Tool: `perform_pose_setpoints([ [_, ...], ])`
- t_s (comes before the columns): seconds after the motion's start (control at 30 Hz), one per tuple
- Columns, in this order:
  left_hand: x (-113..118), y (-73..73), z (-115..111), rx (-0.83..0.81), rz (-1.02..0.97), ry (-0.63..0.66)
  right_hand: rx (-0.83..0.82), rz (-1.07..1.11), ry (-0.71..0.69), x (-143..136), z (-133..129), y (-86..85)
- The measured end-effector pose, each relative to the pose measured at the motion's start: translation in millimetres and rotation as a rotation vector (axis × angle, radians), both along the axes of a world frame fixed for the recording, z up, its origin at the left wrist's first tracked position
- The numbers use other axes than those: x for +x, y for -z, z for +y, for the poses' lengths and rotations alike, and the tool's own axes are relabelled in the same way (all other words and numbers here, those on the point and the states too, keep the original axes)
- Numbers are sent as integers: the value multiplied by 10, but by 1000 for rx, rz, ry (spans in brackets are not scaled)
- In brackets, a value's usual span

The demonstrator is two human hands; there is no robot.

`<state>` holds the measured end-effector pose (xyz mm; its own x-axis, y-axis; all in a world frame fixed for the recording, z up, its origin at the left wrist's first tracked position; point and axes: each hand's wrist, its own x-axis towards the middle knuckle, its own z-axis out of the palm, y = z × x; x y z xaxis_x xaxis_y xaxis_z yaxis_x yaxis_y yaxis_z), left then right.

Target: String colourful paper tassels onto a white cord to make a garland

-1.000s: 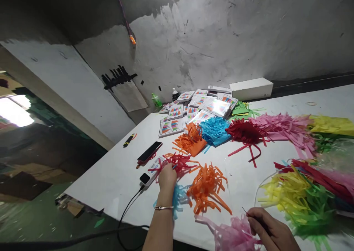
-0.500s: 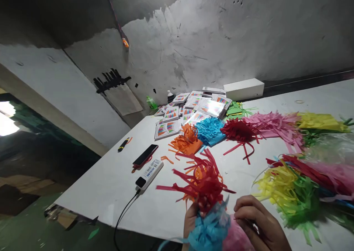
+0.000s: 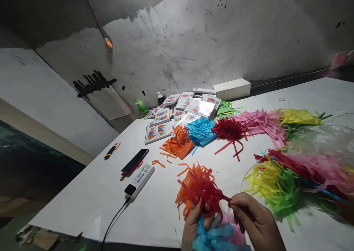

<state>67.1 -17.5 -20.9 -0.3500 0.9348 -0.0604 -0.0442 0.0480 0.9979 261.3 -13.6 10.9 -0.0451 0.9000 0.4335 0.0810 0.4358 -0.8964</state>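
Tassels [image 3: 203, 186]: thin matt paper strips.
Table [image 3: 155, 210]: smooth matt white.
Wall [image 3: 193, 40]: rough grey plaster.
Phone [image 3: 135, 160]: glossy black.
Bag [image 3: 323, 142]: clear shiny plastic.

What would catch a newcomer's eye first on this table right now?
First, the red fringed paper tassel at the near edge, gripped by the left hand with blue fringed paper, while the right hand pinches a red strip. Next, the row of orange, blue, red, pink and yellow fringed paper piles across the middle of the white table. Behind them lies a heap of printed cards with coloured triangles by the wall.
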Motion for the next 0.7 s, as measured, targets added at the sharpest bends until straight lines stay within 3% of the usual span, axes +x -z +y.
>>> perform_pose_setpoints([
  [0.1,-160,-151,-81,8,-24,-172,163,-157,1,111,73,26],
  [0.17,-240,-318,-157,141,116,-269,250,-299,-80,157,107,11],
  [0.2,-254,-407,-188,206,236,-244,270,-368,-139,161,111,-8],
  [0.23,-249,-493,-210,248,366,-137,282,-424,-196,154,105,-35],
  [0.3,-189,-631,-220,234,564,254,270,-494,-310,120,72,-102],
  [0.37,-95,-700,-198,163,620,594,238,-456,-390,96,30,-161],
  [0.43,-8,-697,-175,115,576,675,195,-334,-396,111,-1,-185],
  [0.53,92,-616,-184,118,420,457,173,-155,-149,177,-32,-143],
  [0.6,154,-565,-210,138,317,276,155,-147,28,195,-66,-92],
  [0.7,261,-543,-241,160,204,87,138,-255,73,132,-143,-28],
])
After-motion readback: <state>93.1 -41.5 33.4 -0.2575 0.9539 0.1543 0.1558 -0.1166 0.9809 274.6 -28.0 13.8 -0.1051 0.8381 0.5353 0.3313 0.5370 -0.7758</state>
